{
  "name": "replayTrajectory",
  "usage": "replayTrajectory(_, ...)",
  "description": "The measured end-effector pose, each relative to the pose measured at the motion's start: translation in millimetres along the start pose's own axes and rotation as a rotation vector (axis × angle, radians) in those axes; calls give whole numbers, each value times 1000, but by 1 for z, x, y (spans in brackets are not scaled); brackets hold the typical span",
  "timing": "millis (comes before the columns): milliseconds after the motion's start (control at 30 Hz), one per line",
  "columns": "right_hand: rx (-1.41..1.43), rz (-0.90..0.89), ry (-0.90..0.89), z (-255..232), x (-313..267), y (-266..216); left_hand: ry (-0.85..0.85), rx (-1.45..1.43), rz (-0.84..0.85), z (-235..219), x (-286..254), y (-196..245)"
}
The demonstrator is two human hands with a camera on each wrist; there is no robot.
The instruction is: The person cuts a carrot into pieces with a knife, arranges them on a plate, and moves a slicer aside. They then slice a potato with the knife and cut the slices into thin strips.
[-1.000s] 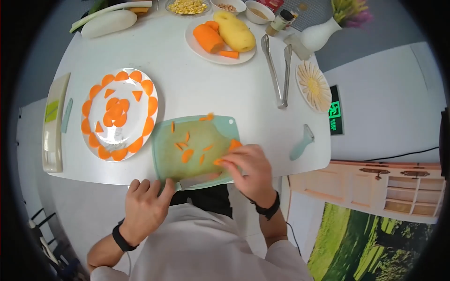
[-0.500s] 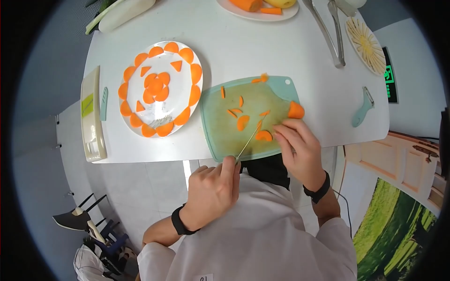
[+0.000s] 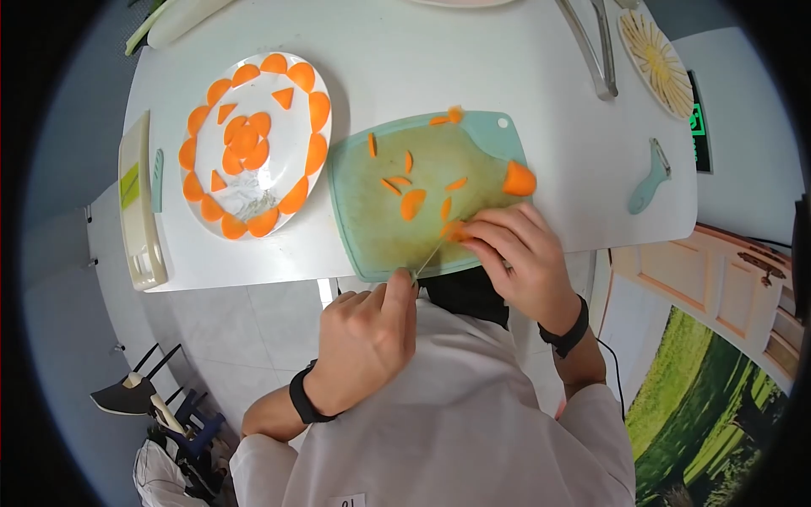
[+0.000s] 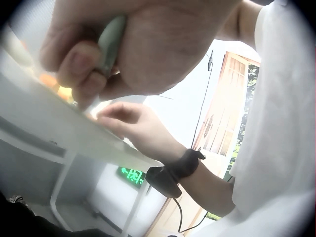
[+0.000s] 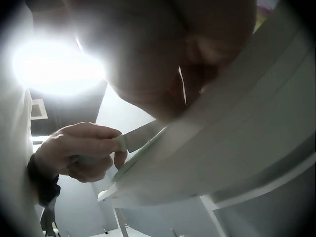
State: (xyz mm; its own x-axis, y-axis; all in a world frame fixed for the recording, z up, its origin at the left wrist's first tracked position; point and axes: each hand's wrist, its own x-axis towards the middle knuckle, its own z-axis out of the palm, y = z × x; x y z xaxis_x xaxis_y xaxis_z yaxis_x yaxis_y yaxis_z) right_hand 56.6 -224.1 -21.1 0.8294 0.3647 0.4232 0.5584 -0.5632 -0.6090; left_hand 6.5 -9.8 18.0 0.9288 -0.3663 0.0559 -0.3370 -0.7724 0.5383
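My left hand (image 3: 369, 338) grips the green handle (image 4: 112, 42) of a knife, whose blade (image 5: 143, 135) reaches over the near edge of the green cutting board (image 3: 372, 241). With thumb and fingertips my right hand (image 3: 519, 262) pinches a small orange carrot piece (image 3: 454, 230) at the blade's far end, low on the board. Several thin carrot slivers and a half-round slice (image 3: 413, 204) lie spread over the board. A thick carrot chunk (image 3: 519, 178) sits at its right edge, just beyond my right hand.
Left of the board stands a white plate (image 3: 279, 177) with carrot slices in a ring and a flower shape. A peeler (image 3: 649, 188) lies to the right, with metal tongs (image 3: 601, 72) and a small plate (image 3: 655, 63) behind. A long cream-coloured object (image 3: 139, 203) is at the left edge.
The head view has shifted. My right hand has moved left to the knife and now pinches a carrot piece there; half a second ago a half-round slice lay beside its fingertips.
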Motion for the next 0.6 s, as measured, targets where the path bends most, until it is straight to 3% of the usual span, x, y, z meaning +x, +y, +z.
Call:
replayTrajectory(267, -18, -57, 36, 6, 0, 3, -98, 23, -13, -1, -2, -4)
replayTrajectory(600, 9, -78, 6, 3, 1, 8, -93, 8, -19, -1, 0, -6)
